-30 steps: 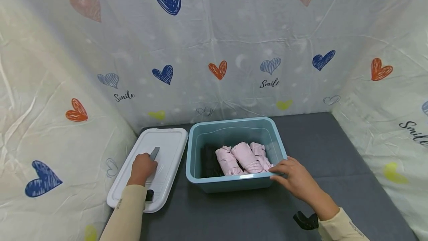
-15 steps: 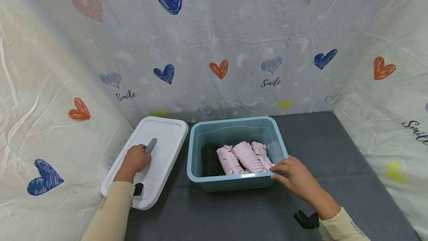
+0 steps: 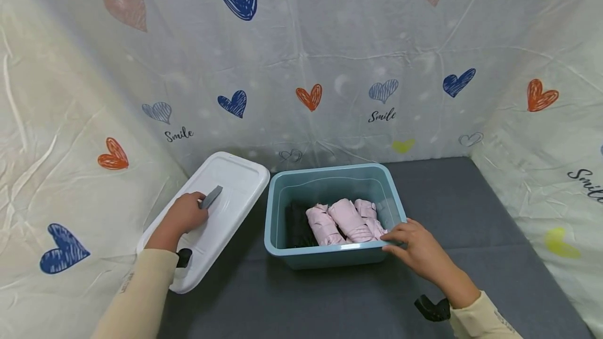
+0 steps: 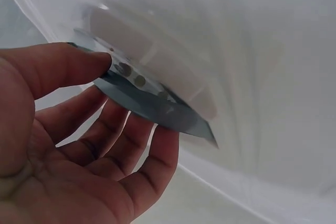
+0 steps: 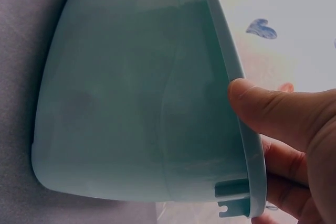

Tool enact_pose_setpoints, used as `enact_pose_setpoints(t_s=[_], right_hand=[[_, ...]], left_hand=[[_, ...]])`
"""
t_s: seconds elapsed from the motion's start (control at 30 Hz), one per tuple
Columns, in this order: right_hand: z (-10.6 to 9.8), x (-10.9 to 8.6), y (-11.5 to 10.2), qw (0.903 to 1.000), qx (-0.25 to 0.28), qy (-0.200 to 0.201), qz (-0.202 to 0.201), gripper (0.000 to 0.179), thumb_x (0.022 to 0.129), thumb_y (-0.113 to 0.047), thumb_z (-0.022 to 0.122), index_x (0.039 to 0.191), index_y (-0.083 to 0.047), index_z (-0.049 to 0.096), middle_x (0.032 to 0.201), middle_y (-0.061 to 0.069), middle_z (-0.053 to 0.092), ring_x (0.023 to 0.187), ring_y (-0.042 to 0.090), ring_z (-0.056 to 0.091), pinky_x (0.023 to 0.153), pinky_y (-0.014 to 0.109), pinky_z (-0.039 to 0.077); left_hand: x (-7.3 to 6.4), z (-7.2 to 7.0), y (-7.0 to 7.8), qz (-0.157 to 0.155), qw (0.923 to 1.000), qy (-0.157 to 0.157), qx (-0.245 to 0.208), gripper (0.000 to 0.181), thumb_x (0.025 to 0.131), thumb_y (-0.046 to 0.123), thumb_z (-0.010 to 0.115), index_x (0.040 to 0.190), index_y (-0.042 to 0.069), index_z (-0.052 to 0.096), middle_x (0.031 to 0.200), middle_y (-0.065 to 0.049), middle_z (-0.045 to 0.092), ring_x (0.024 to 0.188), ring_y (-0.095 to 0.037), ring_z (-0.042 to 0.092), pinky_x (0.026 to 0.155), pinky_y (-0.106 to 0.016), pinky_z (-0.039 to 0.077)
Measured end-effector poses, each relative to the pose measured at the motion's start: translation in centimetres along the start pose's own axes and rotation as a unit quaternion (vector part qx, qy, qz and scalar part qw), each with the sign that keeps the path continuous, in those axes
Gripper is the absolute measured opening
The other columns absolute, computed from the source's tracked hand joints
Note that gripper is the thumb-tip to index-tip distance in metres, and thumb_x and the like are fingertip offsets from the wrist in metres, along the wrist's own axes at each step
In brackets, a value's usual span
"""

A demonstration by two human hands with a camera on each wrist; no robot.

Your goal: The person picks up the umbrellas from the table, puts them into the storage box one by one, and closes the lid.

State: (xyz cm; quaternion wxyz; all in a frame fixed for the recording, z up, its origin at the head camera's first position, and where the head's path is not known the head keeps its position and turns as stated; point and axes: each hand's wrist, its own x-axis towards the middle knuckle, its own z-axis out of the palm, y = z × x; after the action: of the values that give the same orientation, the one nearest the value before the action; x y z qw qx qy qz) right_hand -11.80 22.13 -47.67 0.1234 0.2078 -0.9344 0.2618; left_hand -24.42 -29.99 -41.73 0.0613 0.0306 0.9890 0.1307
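Observation:
My left hand [image 3: 186,214] grips the grey handle [image 3: 212,196] of a white plastic lid [image 3: 242,179], which is raised and tilted at the left. Thumb and fingers sit on opposite sides of that handle [image 4: 157,106] in the left wrist view. A blue-green storage box [image 3: 325,259] stands uncovered in the middle. Its near right corner is pinched by my right hand [image 3: 419,249]; the right wrist view has the thumb [image 5: 262,103] against the rim and fingers on the far side. Inside the box lie several pink rolled bundles [image 3: 348,221] and a dark item [image 3: 298,226].
A dark grey cloth [image 3: 438,198] covers the surface under the box. Pale curtains printed with hearts [image 3: 344,77] rise behind it and on both sides; the lid's outer edge comes close to the left one. Each wrist wears a black strap [image 3: 432,308].
My left hand has lifted the lid by its handle, and the lid now tilts more, with its far edge higher. My right hand stays on the box's corner.

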Motion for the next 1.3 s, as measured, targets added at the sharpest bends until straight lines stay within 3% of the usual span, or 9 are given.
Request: enact_pose_setpoints(t_s=[0.6,0.87,1.1,1.3], right_hand=[[0.2,0.0,0.3,0.9999,0.009,0.003,-0.011,0.019,0.078,-0.022,0.077,0.097,-0.019,0.077,0.088,-0.011,0.066,0.088,0.014,0.062,0.104,0.053,0.038],[0.2,0.0,0.2,0.9999,0.012,0.006,-0.011,0.019,0.078,-0.021,0.077,0.097,-0.018,0.077,0.088,-0.011,0.066,0.088,0.015,0.062,0.104,0.054,0.038],[0.3,0.0,0.3,0.9998,0.012,0.009,-0.011,0.02,0.077,-0.022,0.078,0.097,-0.017,0.077,0.088,-0.01,0.066,0.087,0.015,0.062,0.104,0.053,0.038],[0.3,-0.1,0.3,0.9997,0.016,0.013,-0.016,0.02,0.077,-0.021,0.077,0.097,-0.016,0.077,0.088,-0.01,0.065,0.087,0.015,0.061,0.103,0.055,0.039]], left_hand=[[-1.2,-3.5,3.4,0.045,0.998,-0.037,0.022,0.047,0.083,0.01,0.054,0.127,-0.009,0.053,0.116,-0.028,0.061,0.093,-0.032,0.056,0.083,-0.05,0.047],[-1.6,-4.3,5.3,0.091,0.994,-0.044,0.041,0.045,0.081,0.008,0.055,0.124,-0.006,0.058,0.109,-0.022,0.063,0.091,-0.029,0.056,0.083,-0.047,0.046],[-1.9,-4.9,6.9,0.096,0.991,-0.078,0.051,0.042,0.082,0.008,0.058,0.123,0.0,0.061,0.102,-0.014,0.063,0.087,-0.025,0.053,0.078,-0.041,0.045],[-1.9,-5.0,7.5,0.117,0.9883,-0.077,0.06,0.042,0.08,0.008,0.059,0.121,0.0,0.062,0.104,-0.014,0.064,0.089,-0.025,0.054,0.082,-0.043,0.045]])
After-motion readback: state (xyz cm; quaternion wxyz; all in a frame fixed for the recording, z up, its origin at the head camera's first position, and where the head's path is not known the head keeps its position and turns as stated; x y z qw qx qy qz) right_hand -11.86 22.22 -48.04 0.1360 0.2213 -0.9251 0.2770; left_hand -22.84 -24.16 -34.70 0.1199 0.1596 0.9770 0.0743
